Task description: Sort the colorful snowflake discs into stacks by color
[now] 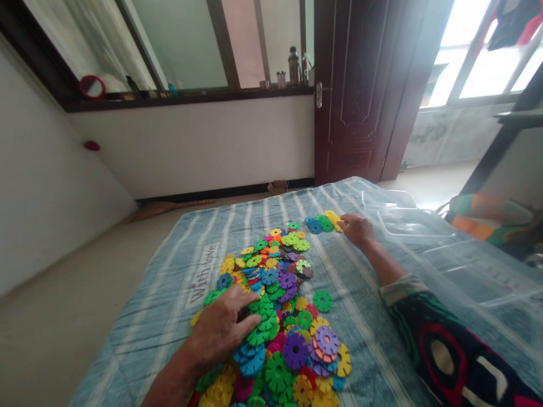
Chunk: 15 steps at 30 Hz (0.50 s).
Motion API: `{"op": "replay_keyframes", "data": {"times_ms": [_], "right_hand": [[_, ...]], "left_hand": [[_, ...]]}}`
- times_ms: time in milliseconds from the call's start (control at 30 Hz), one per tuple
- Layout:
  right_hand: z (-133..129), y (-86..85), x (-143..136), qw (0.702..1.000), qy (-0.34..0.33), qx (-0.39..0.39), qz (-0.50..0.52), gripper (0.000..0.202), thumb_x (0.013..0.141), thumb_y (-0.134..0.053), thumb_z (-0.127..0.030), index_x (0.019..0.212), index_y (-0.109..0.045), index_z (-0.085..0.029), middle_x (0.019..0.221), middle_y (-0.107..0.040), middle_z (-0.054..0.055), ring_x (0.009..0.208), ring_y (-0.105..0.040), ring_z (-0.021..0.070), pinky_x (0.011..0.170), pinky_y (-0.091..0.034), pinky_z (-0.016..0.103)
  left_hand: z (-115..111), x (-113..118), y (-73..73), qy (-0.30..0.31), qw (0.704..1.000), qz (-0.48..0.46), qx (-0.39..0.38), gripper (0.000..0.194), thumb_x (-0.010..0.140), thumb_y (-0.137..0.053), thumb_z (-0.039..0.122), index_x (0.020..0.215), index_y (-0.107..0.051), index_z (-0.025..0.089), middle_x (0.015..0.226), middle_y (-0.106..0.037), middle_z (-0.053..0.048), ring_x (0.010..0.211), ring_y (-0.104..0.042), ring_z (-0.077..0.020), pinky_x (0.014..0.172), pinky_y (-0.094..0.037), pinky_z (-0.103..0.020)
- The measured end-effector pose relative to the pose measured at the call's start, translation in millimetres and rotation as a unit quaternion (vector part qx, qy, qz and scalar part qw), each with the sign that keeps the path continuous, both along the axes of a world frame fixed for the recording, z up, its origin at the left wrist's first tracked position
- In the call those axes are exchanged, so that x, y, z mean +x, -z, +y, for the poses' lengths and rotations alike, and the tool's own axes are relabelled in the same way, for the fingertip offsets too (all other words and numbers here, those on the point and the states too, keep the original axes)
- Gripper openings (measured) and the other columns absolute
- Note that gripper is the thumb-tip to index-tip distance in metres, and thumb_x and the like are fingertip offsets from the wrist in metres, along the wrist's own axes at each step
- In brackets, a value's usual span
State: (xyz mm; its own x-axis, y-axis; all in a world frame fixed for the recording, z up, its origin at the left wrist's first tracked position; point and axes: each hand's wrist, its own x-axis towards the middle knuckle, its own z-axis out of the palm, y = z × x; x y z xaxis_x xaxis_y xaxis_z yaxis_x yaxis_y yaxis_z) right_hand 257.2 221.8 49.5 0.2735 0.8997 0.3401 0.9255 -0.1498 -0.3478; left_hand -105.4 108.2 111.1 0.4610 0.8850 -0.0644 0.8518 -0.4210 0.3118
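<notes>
A long heap of notched plastic discs (296,349) in many colours lies on the striped bedspread. My left hand (224,322) rests on the heap's left side, thumb and forefinger apart beside several overlapping green discs (263,322). Beyond the heap, at the far right, discs lie in short overlapping rows: blue discs (313,225), green discs (326,222) and yellow discs (331,217). At the near end of the yellow row, my right hand (357,228) has its fingers closed on a yellow disc, partly hidden by the fingertips. A single green disc (323,301) lies just right of the heap.
Clear plastic containers (418,225) stand on the bedspread (169,271) to the right of my right hand. White printed lettering (203,274) shows left of the heap. Past the bed are a dark red door (360,130) and a window ledge (190,99) with small items.
</notes>
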Motion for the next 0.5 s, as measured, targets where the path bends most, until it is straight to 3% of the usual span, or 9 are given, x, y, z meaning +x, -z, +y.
{"op": "replay_keyframes", "data": {"times_ms": [100,233,500], "right_hand": [[-1,-4.3,-6,1.000,-0.010,0.023,-0.006,0.024,0.087,-0.048,-0.032,0.090,-0.070,-0.023,0.096,-0.069,0.005,0.088,-0.058,0.0179,0.067,-0.035,0.025],[-3,-9.3,-18,0.998,-0.036,0.040,-0.013,0.024,0.088,-0.047,-0.030,0.083,-0.070,-0.022,0.091,-0.069,0.004,0.084,-0.058,0.0166,0.065,-0.033,0.024],[-7,-13.2,-50,0.989,-0.116,0.077,-0.048,0.027,0.090,-0.046,-0.028,0.077,-0.068,-0.020,0.086,-0.068,0.005,0.084,-0.057,0.0159,0.067,-0.032,0.024]], "left_hand": [[0,0,1.4,-0.003,0.999,0.035,0.000,0.033,0.080,-0.050,0.035,0.107,-0.066,0.022,0.089,-0.058,-0.004,0.085,-0.059,-0.0194,0.079,-0.045,-0.032],[0,1,3.4,0.003,0.998,0.066,0.006,0.025,0.084,-0.047,0.032,0.096,-0.067,0.023,0.088,-0.056,-0.004,0.085,-0.058,-0.0188,0.077,-0.045,-0.031],[4,1,22.4,0.017,0.990,0.094,0.099,0.022,0.087,-0.047,0.024,0.098,-0.065,0.025,0.092,-0.057,-0.004,0.088,-0.058,-0.0187,0.078,-0.047,-0.032]]}}
